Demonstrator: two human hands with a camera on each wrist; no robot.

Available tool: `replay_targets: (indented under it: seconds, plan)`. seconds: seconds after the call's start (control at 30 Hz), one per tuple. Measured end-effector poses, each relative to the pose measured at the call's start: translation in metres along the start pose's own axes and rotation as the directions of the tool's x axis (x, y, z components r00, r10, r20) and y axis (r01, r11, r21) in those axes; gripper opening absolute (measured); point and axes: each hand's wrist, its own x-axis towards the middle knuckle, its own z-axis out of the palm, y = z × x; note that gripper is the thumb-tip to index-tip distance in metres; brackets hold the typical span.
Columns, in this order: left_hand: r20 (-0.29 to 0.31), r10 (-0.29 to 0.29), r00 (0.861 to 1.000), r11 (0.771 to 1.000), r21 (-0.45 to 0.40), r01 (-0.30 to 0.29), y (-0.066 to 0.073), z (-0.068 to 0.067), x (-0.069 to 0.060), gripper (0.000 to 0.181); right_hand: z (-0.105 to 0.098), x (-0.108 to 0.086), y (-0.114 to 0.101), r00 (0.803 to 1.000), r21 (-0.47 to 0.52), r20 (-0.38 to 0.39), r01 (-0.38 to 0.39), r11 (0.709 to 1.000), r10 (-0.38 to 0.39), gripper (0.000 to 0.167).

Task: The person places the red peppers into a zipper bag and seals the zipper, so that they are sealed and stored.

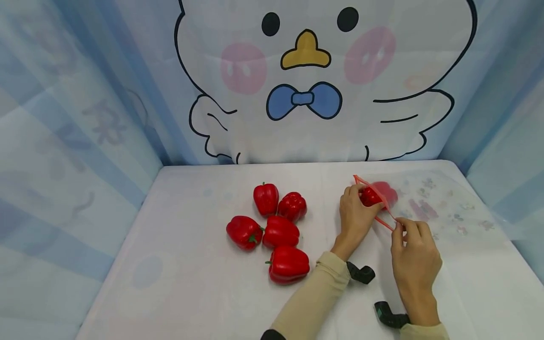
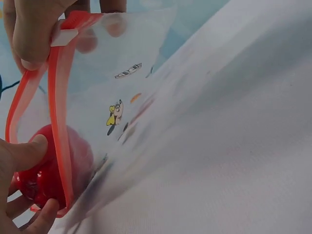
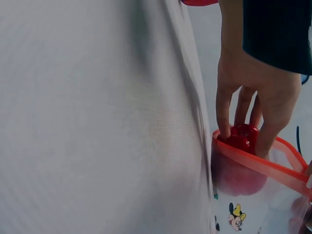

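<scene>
My left hand (image 1: 356, 215) grips a red bell pepper (image 1: 370, 196) at the mouth of a clear zip bag (image 2: 141, 44) with an orange-red rim. In the left wrist view, the thumb and fingers sit around the pepper, part of which shows through the plastic. My right hand (image 1: 415, 259) pinches the opposite end of the rim, beside a small white slider (image 2: 64, 37). The bag's mouth is spread apart between both hands. Small cartoon figures (image 3: 237, 217) are printed on the bag.
Several red bell peppers (image 1: 280, 231) lie grouped on the white-covered table (image 1: 187, 293), left of my left forearm. Black camera mounts (image 1: 361, 273) stick out at both wrists. A printed curtain (image 1: 306, 137) hangs behind the table, with more fabric at both sides.
</scene>
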Motion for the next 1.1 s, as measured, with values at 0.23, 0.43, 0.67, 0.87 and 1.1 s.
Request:
replay_targets:
  seconds: [0.23,0.43,0.67,0.87,1.1]
  plan:
    - [-0.098,-0.02,0.995,0.998,-0.065,0.014,0.002,0.005,0.009,0.048,0.002,0.001,-0.003,0.999,0.021,-0.031,0.034,0.999,-0.033,0.016]
    - [-0.15,-0.057,0.987,0.995,-0.088,0.044,0.0,0.014,0.015,0.047,0.002,-0.001,-0.003,0.998,0.023,-0.042,0.051,0.998,-0.05,0.015]
    - [-0.174,-0.057,0.983,0.988,-0.153,0.03,-0.004,0.018,0.021,0.046,0.002,-0.001,-0.004,0.997,0.021,-0.034,0.064,0.998,-0.063,0.015]
    - [-0.134,-0.042,0.99,0.98,-0.197,0.014,-0.007,0.018,0.022,0.041,0.002,-0.001,-0.005,0.998,0.021,-0.03,0.062,0.998,-0.061,0.016]
    - [-0.112,-0.012,0.994,0.972,-0.233,-0.015,-0.011,0.019,0.018,0.04,0.003,-0.002,-0.005,0.998,0.017,-0.014,0.058,0.998,-0.058,0.016]
